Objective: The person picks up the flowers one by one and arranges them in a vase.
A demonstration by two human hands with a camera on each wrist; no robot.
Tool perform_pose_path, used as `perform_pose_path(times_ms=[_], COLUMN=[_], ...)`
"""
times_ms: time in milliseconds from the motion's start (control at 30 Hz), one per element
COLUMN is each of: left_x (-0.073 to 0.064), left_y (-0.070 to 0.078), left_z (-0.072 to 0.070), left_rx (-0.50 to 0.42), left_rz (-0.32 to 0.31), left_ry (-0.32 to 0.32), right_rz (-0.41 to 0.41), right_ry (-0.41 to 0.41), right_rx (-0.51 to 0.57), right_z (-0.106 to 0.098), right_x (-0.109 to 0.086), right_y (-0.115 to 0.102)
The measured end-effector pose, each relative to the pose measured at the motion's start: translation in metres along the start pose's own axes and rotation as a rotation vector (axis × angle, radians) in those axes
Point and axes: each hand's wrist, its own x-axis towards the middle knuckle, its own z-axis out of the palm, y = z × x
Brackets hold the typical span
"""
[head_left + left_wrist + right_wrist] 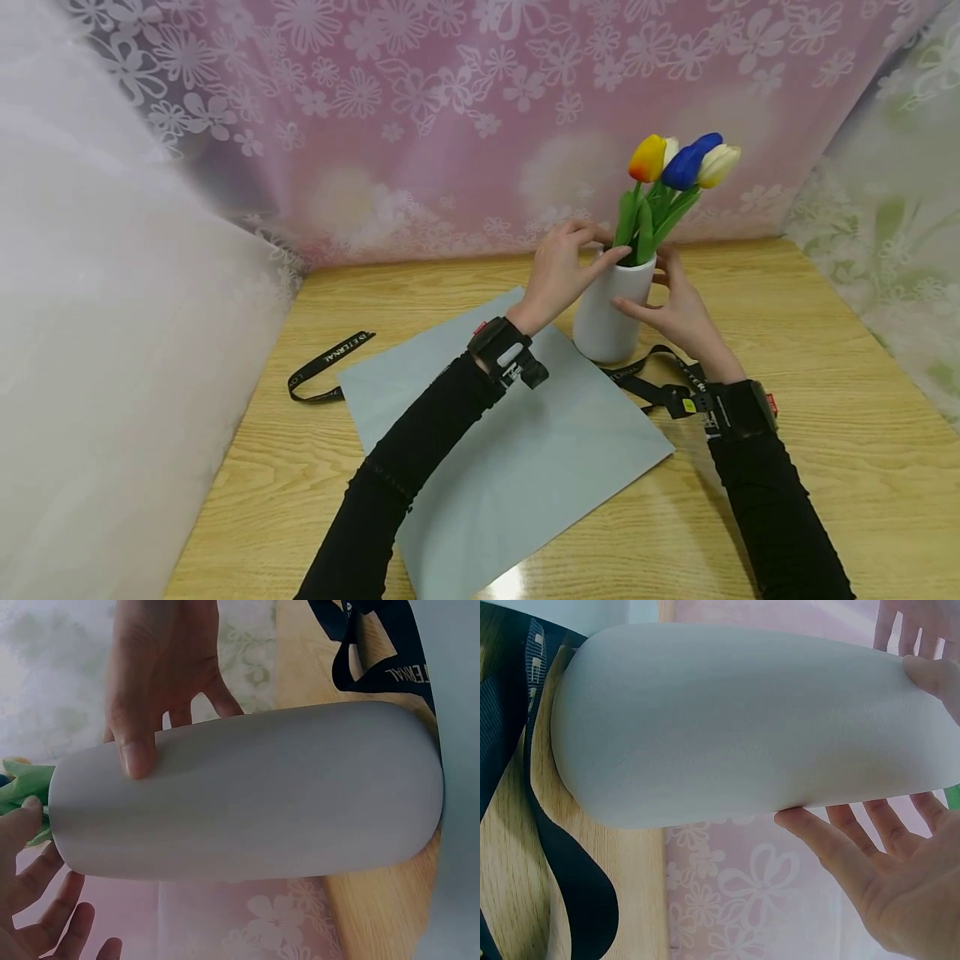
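Observation:
A tall white vase [615, 315] stands upright on the wooden table, holding artificial tulips [663, 179] in yellow-orange, blue, white and cream with green leaves. My left hand [561, 271] is at the vase's mouth from the left. Its thumb lies by the leaves [30, 787], and its other fingers spread loosely beside the rim. From the right, my right hand [678, 304] holds the upper side of the vase, thumb on the near surface and fingers around the far side. In the right wrist view, the vase hides part of those fingers.
A pale blue-grey sheet [510, 467] lies flat left of the vase and in front of it. A black printed ribbon shows by the vase's base [637, 383] and left of the sheet [318, 371]. Flowered pink cloth [450, 150] hangs behind the table.

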Motion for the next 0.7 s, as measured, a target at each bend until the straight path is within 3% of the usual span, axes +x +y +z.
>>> perform_pose_path(times_ms=[300,567,700], left_x=[-0.005,-0.019,-0.029], left_y=[-0.007,-0.014,-0.021], left_z=[-0.006,-0.017,-0.027], left_rx=[-0.017,-0.017,0.010], left_rz=[0.028,0.026,0.021], left_ry=[0.016,0.061,0.072], right_rz=[0.008,0.017,0.009], right_ry=[0.001,0.012,0.070], right_rx=[-0.017,-0.041,-0.063], right_z=[-0.004,-0.009,-0.006], right_x=[0.001,-0.001,-0.006], right_y=[0.002,0.004,-0.004])
